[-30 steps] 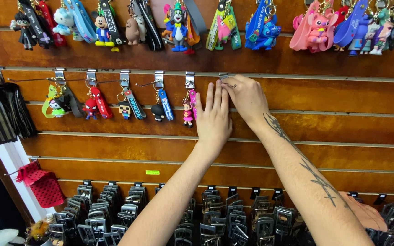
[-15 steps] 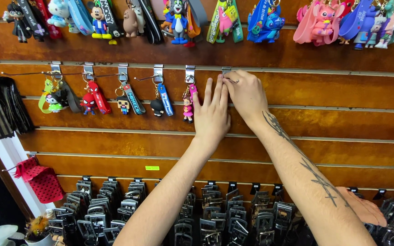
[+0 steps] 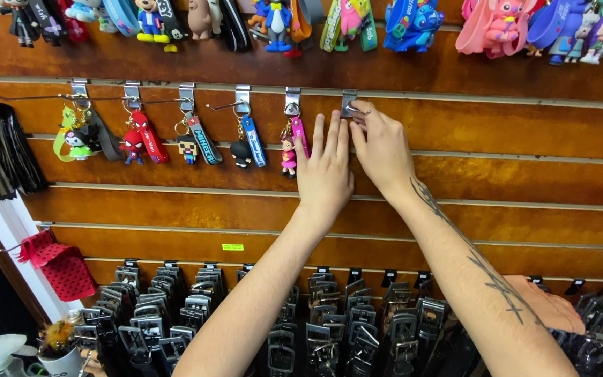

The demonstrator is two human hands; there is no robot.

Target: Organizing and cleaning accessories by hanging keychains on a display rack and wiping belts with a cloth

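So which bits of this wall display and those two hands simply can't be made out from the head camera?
- Empty metal hook: its prong is hidden behind the right hand.
- Left hand: its palm faces the brown slatted wall panel, unseen.
- Colourful top-row keychains: cut off by the upper edge.
- Dark belt buckles: partly hidden by both forearms.

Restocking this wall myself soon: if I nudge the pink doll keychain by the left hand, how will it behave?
The pink doll keychain hangs free from a metal hook, so it would likely swing. It looks small and probably light. Its strap appears soft, likely floppy once lifted off.
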